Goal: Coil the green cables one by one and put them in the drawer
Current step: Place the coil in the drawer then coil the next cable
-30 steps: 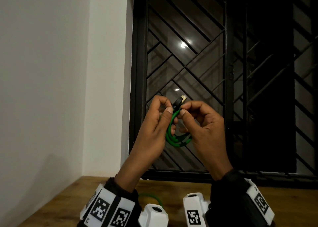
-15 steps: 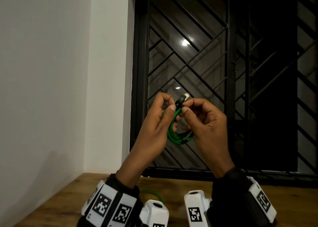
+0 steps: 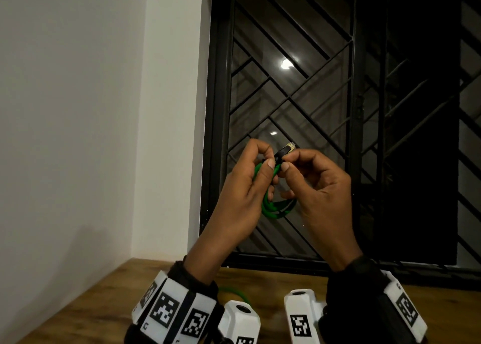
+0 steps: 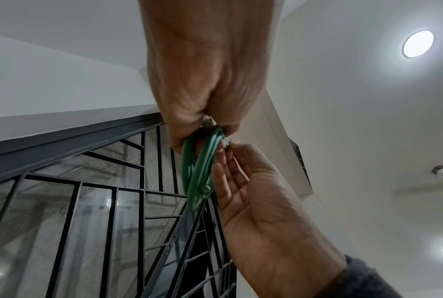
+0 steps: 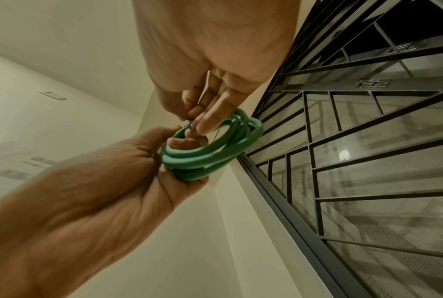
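A green cable [image 3: 276,208] wound into a small coil of several loops hangs between my raised hands, in front of the window. My left hand [image 3: 250,177] grips the top of the coil [image 4: 197,167] with thumb and curled fingers. My right hand [image 3: 307,177] pinches the cable's black plug [image 3: 283,152], whose metal tip points up and right. In the right wrist view the green coil [image 5: 210,149] sits between both hands, the right fingers [image 5: 210,121] over its top. Another green cable [image 3: 233,293] lies on the wooden table, mostly hidden behind my left wrist. No drawer is in view.
The wooden table [image 3: 91,307] runs along the bottom, against a white wall [image 3: 65,135] on the left. A black barred window [image 3: 338,109] stands straight ahead. Round ceiling lights [image 4: 417,43] shine overhead.
Both hands with the coil have drifted slightly to the right. The plug end stays pinched above the loops, and the grips are unchanged.
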A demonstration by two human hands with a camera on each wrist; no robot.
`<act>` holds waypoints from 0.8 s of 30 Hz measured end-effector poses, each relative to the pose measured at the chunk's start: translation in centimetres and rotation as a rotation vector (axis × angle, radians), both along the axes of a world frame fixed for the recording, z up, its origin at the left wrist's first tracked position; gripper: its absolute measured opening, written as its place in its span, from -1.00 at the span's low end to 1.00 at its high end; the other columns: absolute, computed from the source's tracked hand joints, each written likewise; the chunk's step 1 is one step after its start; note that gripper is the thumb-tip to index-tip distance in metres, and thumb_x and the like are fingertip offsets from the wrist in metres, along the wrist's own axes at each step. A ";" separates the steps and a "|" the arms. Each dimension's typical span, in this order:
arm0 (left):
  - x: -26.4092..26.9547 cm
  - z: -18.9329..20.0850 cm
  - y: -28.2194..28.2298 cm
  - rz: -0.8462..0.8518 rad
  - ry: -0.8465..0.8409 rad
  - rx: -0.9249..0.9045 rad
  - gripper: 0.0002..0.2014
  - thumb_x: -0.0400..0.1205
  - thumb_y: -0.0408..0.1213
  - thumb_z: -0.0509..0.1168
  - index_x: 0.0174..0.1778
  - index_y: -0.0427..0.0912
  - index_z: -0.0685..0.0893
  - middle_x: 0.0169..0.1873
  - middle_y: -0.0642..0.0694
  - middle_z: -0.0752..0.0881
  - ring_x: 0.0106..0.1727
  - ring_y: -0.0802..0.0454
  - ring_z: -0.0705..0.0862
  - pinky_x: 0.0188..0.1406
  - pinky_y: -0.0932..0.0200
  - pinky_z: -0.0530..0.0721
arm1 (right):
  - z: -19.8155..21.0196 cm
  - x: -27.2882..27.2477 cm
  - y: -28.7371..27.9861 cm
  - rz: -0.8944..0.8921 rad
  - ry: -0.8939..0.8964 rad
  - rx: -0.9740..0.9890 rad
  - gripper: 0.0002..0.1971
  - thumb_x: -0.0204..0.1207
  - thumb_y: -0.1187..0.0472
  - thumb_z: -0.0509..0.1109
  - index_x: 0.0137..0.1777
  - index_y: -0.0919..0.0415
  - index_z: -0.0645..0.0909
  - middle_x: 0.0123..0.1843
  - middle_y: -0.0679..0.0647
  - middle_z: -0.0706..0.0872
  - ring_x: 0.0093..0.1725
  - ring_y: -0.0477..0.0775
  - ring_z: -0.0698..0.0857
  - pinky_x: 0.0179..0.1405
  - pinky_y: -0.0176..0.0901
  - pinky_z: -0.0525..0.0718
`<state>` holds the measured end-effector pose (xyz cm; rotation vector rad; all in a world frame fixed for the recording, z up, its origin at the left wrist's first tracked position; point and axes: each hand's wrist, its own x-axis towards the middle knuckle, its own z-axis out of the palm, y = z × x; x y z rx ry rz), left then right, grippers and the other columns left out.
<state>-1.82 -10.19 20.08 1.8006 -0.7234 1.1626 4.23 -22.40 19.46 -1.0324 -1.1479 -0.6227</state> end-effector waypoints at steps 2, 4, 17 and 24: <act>0.0 0.0 0.1 -0.002 0.000 0.008 -0.92 0.81 -0.24 0.10 0.09 -0.13 0.48 -0.29 0.02 0.58 -0.29 0.12 0.59 -0.26 0.14 0.62 | 0.0 0.1 0.0 -0.010 -0.012 0.003 -0.84 0.63 0.40 0.39 0.02 0.12 0.71 -0.07 -0.03 0.81 -0.11 -0.08 0.80 -0.22 -0.28 0.72; 0.0 0.0 0.1 0.003 0.000 0.012 -0.92 0.81 -0.25 0.10 0.09 -0.14 0.48 -0.29 0.02 0.58 -0.29 0.11 0.59 -0.26 0.10 0.62 | 0.0 0.2 0.0 -0.011 -0.020 0.003 -0.84 0.63 0.40 0.40 0.02 0.12 0.71 -0.06 -0.01 0.81 -0.11 -0.08 0.80 -0.21 -0.29 0.72; -0.2 0.1 0.0 -0.040 0.038 -0.029 -0.91 0.80 -0.30 0.12 0.17 -0.17 0.49 -0.13 -0.20 0.61 -0.18 0.02 0.64 -0.15 0.15 0.68 | 0.2 0.8 0.1 0.008 0.017 0.058 -0.90 0.50 0.21 0.44 -0.04 0.17 0.75 0.08 0.17 0.67 -0.06 0.02 0.79 -0.27 -0.24 0.80; -0.6 0.3 0.2 -0.011 0.048 0.007 -0.79 0.78 -0.29 0.18 0.32 -0.07 0.41 0.13 -0.01 0.60 0.06 0.06 0.70 -0.05 0.14 0.74 | 0.3 0.6 0.1 -0.006 0.033 0.073 -0.91 0.48 0.24 0.47 -0.09 0.24 0.75 0.01 0.15 0.73 -0.08 0.00 0.80 -0.23 -0.25 0.79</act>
